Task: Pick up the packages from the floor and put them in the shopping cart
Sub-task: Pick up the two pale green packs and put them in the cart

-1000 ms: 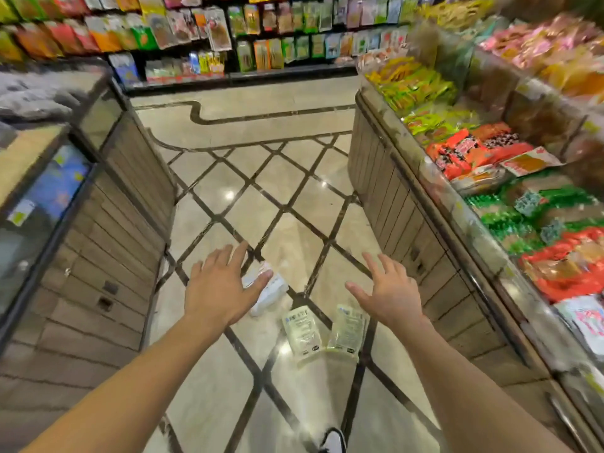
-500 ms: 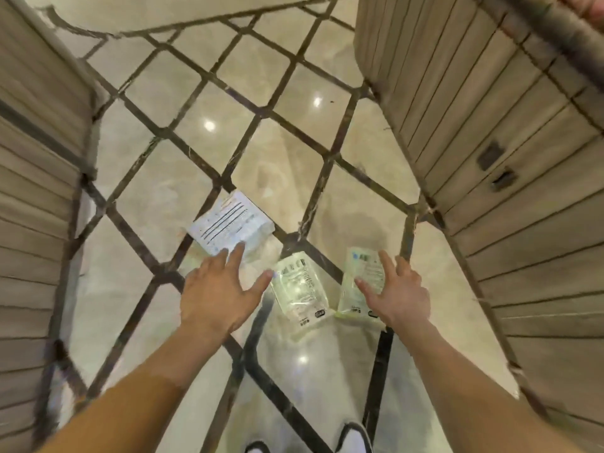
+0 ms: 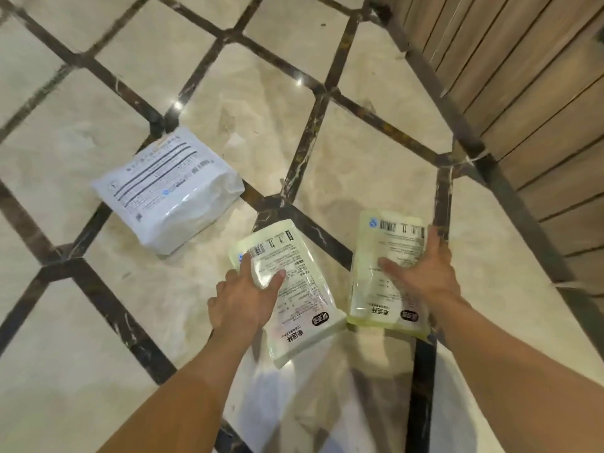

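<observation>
The single head-worn camera looks steeply down, close over the marble floor (image 3: 98,322). Both forearms enter from six o'clock, and a wooden slatted panel (image 3: 523,93) fills the frame at two o'clock.

Two flat pale green packages (image 3: 295,295) (image 3: 389,266) lie side by side on the floor; a puffy white package (image 3: 170,188) lies farther left.
</observation>
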